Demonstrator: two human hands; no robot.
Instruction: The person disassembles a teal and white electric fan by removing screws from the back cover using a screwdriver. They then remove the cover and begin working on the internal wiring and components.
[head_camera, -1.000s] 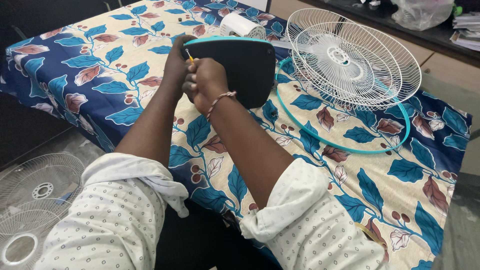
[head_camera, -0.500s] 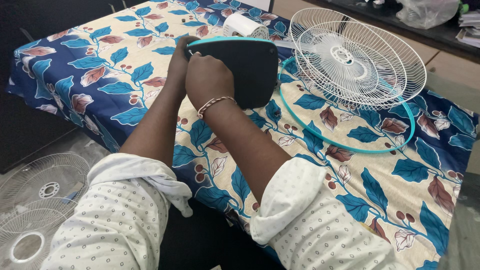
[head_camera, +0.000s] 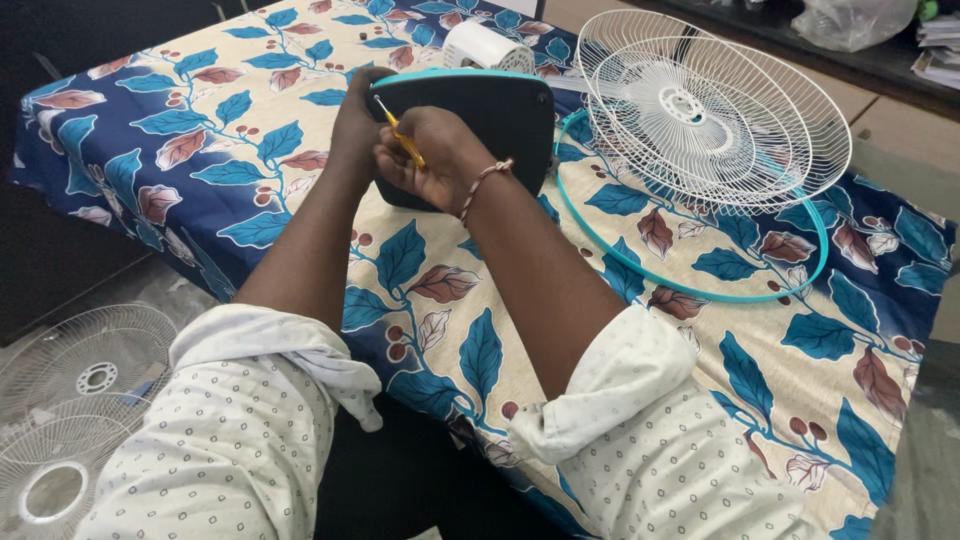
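Observation:
A black fan base with a teal rim (head_camera: 500, 115) lies on the table covered with a blue leaf-patterned cloth (head_camera: 250, 130). My left hand (head_camera: 352, 125) rests against the base's left edge. My right hand (head_camera: 430, 160), a beaded bracelet on its wrist, is closed around a thin yellow-handled tool (head_camera: 402, 140), likely a screwdriver, whose tip points up and left toward the base. Both hands meet at the base's near left corner.
A white wire fan grille (head_camera: 700, 110) lies right of the base, over a teal ring (head_camera: 690, 280). A white motor housing (head_camera: 485, 45) sits behind the base. More white grilles (head_camera: 70, 400) lie on the floor at lower left. Bags and papers sit far right.
My right hand has shifted from covering the base's edge to lifting slightly, so the yellow tool shows again between the two hands. The base has stayed put.

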